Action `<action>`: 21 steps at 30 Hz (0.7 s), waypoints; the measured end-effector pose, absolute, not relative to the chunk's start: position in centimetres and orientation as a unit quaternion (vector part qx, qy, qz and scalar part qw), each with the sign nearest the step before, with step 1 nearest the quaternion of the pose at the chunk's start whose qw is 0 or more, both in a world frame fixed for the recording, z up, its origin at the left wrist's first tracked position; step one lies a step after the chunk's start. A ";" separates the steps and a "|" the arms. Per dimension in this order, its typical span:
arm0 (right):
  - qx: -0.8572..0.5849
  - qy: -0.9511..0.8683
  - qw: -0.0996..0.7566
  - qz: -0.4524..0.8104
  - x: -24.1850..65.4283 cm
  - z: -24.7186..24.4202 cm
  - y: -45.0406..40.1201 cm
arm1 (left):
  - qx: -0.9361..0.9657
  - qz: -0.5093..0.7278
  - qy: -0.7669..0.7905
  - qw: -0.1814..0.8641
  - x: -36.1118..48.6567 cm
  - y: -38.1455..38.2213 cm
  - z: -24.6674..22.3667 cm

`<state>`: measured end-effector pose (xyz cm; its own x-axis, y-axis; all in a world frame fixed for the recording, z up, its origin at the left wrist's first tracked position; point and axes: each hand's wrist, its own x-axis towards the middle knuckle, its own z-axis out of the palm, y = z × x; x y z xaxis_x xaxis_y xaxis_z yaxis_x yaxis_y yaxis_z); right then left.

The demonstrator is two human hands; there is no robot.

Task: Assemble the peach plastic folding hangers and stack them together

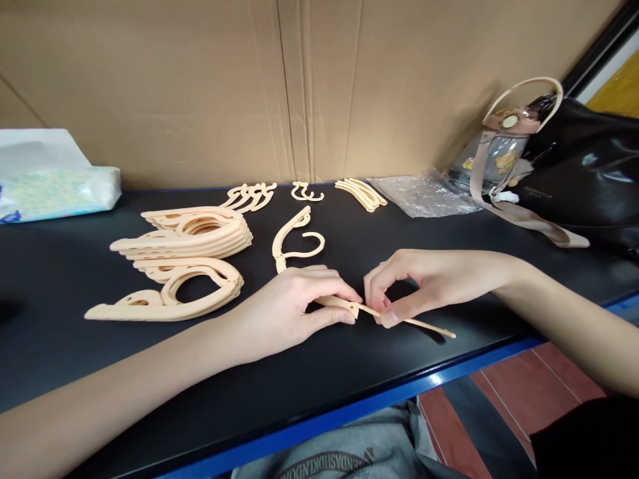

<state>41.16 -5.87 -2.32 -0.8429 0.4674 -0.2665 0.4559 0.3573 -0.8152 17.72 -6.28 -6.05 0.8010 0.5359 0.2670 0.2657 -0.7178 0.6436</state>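
Observation:
Near the table's front edge, my left hand (294,306) grips a beige plastic hanger (285,243), whose hook and far arm extend beyond my fingers. My right hand (407,286) pinches a thin beige strip (432,327) between thumb and fingers. One end of the strip meets the end of the hanger arm (339,303); whether it is fixed there I cannot tell. The strip's other end points right, just above the table. My left palm hides the middle of the hanger.
Stacked folded hangers (200,243) lie left. Behind are several hooks (252,197), a few more hooks (305,192), thin strips (362,193) and a clear plastic bag (429,193). Tissues (60,189) sit far left; a bottle (499,150) and black bag (584,166) stand right.

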 end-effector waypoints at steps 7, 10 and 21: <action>-0.281 -0.868 0.016 0.409 40.5 -2.2 -6.9 | 0.898 0.219 0.214 0.316 18.0 -6.1 -6.0; -0.281 -0.900 0.023 0.333 40.2 -2.0 -7.6 | 0.898 0.220 0.212 0.316 17.9 -6.1 -5.9; -0.287 -0.924 0.013 0.252 40.4 -1.7 -7.8 | 0.925 0.205 0.222 0.231 17.6 -6.2 -6.3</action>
